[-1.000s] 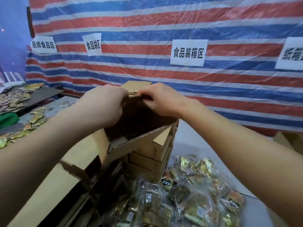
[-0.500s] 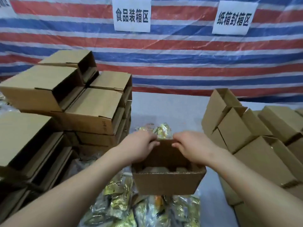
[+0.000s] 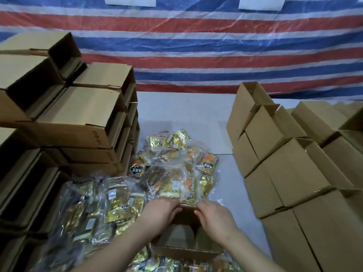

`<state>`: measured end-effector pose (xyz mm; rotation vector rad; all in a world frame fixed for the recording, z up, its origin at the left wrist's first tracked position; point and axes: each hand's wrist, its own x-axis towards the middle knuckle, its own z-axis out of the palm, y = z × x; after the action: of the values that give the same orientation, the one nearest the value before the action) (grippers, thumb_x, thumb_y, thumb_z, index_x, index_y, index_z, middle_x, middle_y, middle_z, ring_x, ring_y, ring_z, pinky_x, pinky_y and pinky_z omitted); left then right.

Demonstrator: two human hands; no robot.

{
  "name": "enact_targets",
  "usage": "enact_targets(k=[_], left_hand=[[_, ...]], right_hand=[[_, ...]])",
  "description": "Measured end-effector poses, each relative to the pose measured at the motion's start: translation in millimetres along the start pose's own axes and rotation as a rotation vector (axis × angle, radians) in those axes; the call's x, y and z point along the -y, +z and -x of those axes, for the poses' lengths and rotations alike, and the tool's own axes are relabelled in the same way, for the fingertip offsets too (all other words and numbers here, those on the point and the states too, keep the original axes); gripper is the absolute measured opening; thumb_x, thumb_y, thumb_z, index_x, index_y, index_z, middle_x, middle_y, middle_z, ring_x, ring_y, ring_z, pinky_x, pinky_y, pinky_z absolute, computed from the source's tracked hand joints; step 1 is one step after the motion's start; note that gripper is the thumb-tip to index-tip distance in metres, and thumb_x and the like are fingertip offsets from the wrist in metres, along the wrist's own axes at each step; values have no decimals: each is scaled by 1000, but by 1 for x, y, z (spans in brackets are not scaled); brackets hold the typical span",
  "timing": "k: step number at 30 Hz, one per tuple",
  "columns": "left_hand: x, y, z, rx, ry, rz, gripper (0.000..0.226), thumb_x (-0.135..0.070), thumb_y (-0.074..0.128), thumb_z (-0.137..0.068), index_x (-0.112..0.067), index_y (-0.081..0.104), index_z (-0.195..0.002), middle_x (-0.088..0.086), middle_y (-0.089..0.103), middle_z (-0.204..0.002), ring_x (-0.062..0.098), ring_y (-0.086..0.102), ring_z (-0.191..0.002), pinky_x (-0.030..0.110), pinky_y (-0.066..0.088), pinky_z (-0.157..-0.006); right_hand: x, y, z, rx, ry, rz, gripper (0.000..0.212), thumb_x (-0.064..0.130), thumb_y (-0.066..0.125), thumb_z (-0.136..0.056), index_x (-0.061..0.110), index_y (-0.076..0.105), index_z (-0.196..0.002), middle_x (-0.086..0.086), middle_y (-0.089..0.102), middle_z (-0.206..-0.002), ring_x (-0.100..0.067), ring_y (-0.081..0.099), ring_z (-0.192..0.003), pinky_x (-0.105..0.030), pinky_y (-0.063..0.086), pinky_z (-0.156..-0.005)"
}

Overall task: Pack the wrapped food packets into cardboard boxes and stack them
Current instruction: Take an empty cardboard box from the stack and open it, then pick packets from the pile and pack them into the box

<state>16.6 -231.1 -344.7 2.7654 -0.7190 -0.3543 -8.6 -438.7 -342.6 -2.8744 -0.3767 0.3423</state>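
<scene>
Both hands on 1 open cardboard box [image 3: 186,247] near centre, sitting on the gold food packets [image 3: 172,173]: left hand [image 3: 160,215] and right hand [image 3: 214,218] curl over its far rim. Box stacks [image 3: 82,114] stand left, more [image 3: 290,173] right.

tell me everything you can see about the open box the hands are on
The open box is small, plain brown corrugated cardboard, upright with its top open and its inside looking empty. It sits low in the middle, on the packet pile. The left hand and right hand both grip its far wall, fingers curled over the rim.
</scene>
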Motion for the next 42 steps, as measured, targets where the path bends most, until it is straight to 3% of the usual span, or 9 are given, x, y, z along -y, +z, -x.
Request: enact_targets(k=[5,9,18,22,30,34,37,40,42], left_hand=[[2,-9,-6,-15,-18,-18,30,-41,37,-104,-22,59,-104,0,68,-103,22,62,-94,31,40,-70],[6,-10,-4,-21,-67,-36,31,-43,36,-104,-22,59,-105,-1,67,-106,22,61,-99,34,44,-79],[0,-5,-11,-42,-56,-43,31,-45,37,-103,-23,58,-99,-2,67,-100,21,61,-96,33,44,-82],[2,-11,-12,-67,-40,-5,35,-51,39,-100,-24,61,-98,-4,66,-96,18,63,-88,32,47,-82],[-4,-17,-7,-66,-70,55,31,-47,46,-98,-23,64,-105,-4,66,-102,20,63,-93,35,50,-85],[-12,-21,-2,-98,-70,62,42,-49,51,-96,-21,62,-124,-2,65,-117,21,60,-109,34,49,-92],[-28,-28,8,-256,21,81,37,-39,57,-96,-11,66,-120,4,65,-116,25,60,-108,38,47,-93],[-60,-36,22,-522,241,127,18,-21,69,-90,-4,72,-96,10,69,-94,30,65,-85,40,52,-75],[-85,-29,32,-447,462,133,17,-21,63,-92,-7,70,-86,7,66,-83,28,62,-77,39,50,-70]], right_hand=[[-6,-7,-11,-20,-39,-42,22,37,42,-102,22,58,-100,0,62,-101,-24,60,-98,-36,45,-77],[-3,-2,-18,-58,-69,-40,20,37,44,-101,22,58,-100,1,59,-98,-23,58,-96,-35,44,-73],[-13,-1,-22,-11,-82,-82,20,37,47,-101,20,57,-107,1,59,-104,-23,56,-102,-34,44,-82],[-18,-9,-23,-66,-75,-167,31,45,54,-95,22,61,-115,4,61,-111,-17,57,-103,-35,48,-91],[-27,-6,-16,-35,-21,-202,42,49,53,-96,21,57,-127,5,59,-121,-16,55,-111,-34,47,-96],[-26,-5,-15,-24,-17,-198,41,47,54,-96,19,58,-126,3,59,-121,-19,56,-112,-35,47,-95],[-24,-7,-14,-17,-9,-195,40,46,55,-96,19,58,-125,1,59,-118,-21,56,-110,-37,48,-94],[-24,-9,-13,-6,-15,-216,44,49,57,-92,18,59,-124,-2,60,-117,-23,57,-110,-39,48,-93],[-25,-12,-13,28,-16,-220,53,54,56,-89,19,58,-128,-2,60,-122,-23,56,-115,-38,46,-96]])
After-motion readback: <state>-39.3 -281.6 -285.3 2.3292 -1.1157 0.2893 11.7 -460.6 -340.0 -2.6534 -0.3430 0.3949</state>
